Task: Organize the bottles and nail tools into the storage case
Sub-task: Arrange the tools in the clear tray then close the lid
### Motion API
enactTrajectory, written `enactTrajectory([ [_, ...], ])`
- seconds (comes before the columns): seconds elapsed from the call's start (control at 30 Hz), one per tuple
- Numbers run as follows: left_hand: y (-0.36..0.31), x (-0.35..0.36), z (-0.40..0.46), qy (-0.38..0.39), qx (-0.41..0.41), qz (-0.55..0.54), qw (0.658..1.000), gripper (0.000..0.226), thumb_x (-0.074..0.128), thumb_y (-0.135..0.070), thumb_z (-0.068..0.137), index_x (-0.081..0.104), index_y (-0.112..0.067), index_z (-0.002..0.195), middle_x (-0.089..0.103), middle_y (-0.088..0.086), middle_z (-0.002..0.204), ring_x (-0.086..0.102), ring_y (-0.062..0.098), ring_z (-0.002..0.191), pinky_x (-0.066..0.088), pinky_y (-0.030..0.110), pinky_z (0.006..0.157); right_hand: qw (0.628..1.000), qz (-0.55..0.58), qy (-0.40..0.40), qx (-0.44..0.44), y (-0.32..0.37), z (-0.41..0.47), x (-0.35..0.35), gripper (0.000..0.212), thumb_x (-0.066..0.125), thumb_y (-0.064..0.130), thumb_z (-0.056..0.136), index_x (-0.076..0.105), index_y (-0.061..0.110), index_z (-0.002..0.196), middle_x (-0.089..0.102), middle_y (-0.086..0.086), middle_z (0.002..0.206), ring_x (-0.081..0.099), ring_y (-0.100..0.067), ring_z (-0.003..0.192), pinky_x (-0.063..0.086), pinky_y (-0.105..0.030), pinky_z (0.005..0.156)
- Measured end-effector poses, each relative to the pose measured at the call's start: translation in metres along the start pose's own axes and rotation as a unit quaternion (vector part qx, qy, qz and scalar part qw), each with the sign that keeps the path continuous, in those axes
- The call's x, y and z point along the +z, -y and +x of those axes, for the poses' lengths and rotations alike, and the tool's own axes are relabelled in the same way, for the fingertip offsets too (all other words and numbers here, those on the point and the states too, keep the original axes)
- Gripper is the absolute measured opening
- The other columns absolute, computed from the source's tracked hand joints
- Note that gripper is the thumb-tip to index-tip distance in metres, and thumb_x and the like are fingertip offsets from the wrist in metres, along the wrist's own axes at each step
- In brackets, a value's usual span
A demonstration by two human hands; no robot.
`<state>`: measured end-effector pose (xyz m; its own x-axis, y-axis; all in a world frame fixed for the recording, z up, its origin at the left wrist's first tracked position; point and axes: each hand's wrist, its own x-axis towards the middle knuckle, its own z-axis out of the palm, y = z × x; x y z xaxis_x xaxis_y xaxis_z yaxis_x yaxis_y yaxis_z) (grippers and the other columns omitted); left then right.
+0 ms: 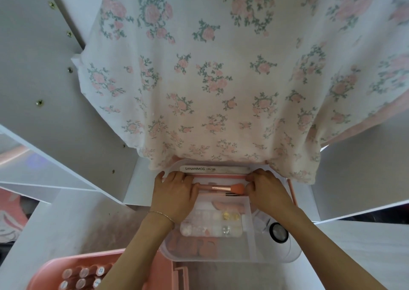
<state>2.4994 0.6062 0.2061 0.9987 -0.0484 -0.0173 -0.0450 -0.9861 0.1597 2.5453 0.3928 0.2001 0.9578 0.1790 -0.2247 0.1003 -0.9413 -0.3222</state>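
Pink bin of bottles [84, 274] sits nearest you, at the near left.
Your left hand [174, 192] and right hand [265, 190] rest flat with loose fingers on the clear storage case [276, 258], holding nothing. Between them lies a pink brush [223, 188]. At the far edge, a nail file [212, 168] lies across the case.

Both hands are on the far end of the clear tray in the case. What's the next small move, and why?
Probably press the clear plastic tray down level: the left hand and right hand flank its far end, with the pink brush between them.
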Motion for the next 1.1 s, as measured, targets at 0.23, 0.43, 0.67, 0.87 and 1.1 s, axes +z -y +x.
enactTrajectory([
  [0.23,0.004,0.003,0.0,0.017,-0.008,-0.017,1.0,0.029,0.044,-0.029,0.093,0.063,-0.017,0.112,0.064,0.003,0.112,0.057,0.021,0.109,0.023,0.049,0.107,1.0,0.009,-0.006,-0.006,-0.002,-0.003,0.0,0.032,0.039,0.016,0.09,0.059,0.012,0.115,0.057,-0.006,0.121,0.051,-0.022,0.106,0.043,-0.032,0.088],
  [0.43,0.004,-0.002,-0.014,-0.116,0.023,-0.042,0.992,0.013,0.06,-0.018,0.08,0.071,-0.016,0.073,0.069,-0.001,0.071,0.066,0.023,0.07,0.037,0.058,0.094,1.0,0.004,0.005,-0.016,-0.003,-0.006,-0.006,0.029,0.04,0.024,0.091,0.063,0.017,0.108,0.063,-0.005,0.107,0.057,-0.022,0.094,0.047,-0.033,0.078],
  [0.67,0.011,0.003,-0.027,-0.123,0.042,-0.057,0.99,0.034,0.043,-0.033,0.08,0.073,-0.016,0.081,0.069,0.001,0.084,0.064,0.028,0.084,0.048,0.041,0.076,0.994,-0.015,-0.03,-0.107,0.014,-0.011,-0.001,0.03,0.04,0.03,0.093,0.064,0.018,0.107,0.058,-0.001,0.11,0.053,-0.019,0.097,0.044,-0.031,0.079],
  [0.87,0.016,0.008,-0.027,-0.143,0.053,-0.061,0.986,0.03,0.044,-0.029,0.081,0.071,-0.02,0.071,0.067,-0.006,0.072,0.063,0.022,0.073,0.031,0.031,0.081,0.973,-0.012,0.005,-0.23,0.04,-0.009,0.006,0.034,0.037,0.033,0.094,0.059,0.019,0.117,0.06,0.002,0.119,0.05,-0.017,0.109,0.038,-0.029,0.091],
  [1.1,0.014,0.008,-0.028,-0.141,0.042,-0.079,0.986,0.029,0.046,-0.029,0.08,0.07,-0.019,0.067,0.064,-0.006,0.065,0.063,0.02,0.069,0.032,0.03,0.082,0.965,-0.048,0.12,-0.226,0.046,-0.003,0.014,0.045,0.022,0.044,0.097,0.052,0.019,0.119,0.052,-0.005,0.119,0.044,-0.022,0.113,0.037,-0.034,0.093],
])
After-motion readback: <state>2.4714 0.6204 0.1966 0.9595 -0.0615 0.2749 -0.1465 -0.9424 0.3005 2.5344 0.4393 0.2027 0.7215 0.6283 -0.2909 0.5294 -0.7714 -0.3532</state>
